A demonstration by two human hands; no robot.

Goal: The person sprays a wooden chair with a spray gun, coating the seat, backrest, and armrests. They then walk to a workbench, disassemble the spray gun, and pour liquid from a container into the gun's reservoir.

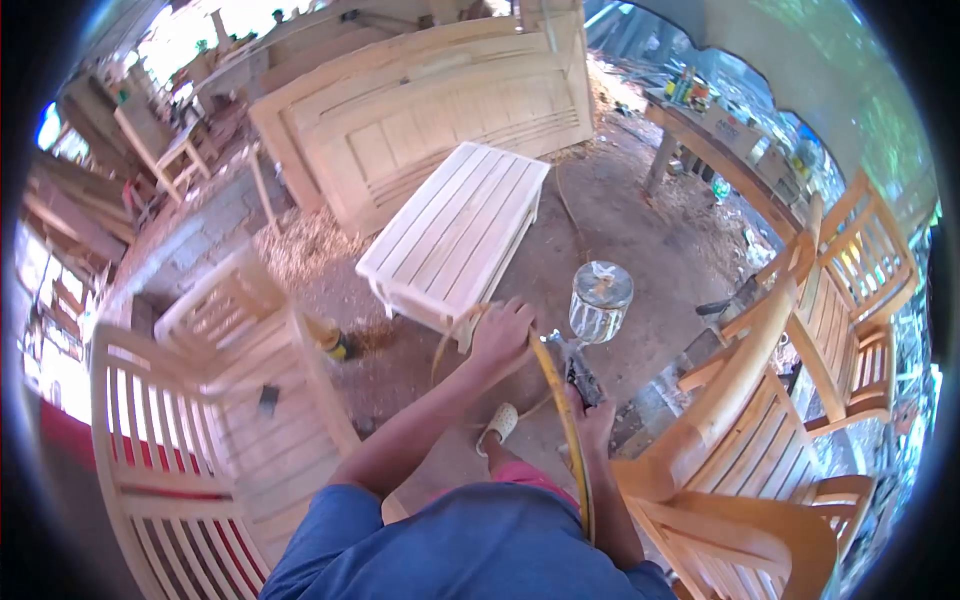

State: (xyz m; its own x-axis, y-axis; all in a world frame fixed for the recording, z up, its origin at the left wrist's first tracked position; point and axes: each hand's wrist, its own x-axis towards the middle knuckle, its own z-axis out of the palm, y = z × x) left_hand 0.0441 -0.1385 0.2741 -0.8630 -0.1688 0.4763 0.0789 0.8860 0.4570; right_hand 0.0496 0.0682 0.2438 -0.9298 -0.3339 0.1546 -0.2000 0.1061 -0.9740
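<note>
My left hand (pixel 505 335) is closed around a yellow hose (pixel 556 385), which arches over from the left and runs down past my right forearm. Just right of it, my right hand (pixel 595 425) grips a dark metal spray gun (pixel 580 372) by its lower part. Finer parts of the gun are too small to make out. Beyond the gun, a paint-streaked metal can (pixel 598 305) with a smeared lid stands on the floor. A pale slatted wooden table (pixel 455 230) lies ahead of my left hand.
An unfinished slatted bench (pixel 270 460) is close on my left. Varnished wooden chairs (pixel 740 440) crowd the right side. Large carved panels (pixel 430 120) lean at the back near wood shavings (pixel 310 250). A workbench (pixel 715 150) holds bottles at the far right.
</note>
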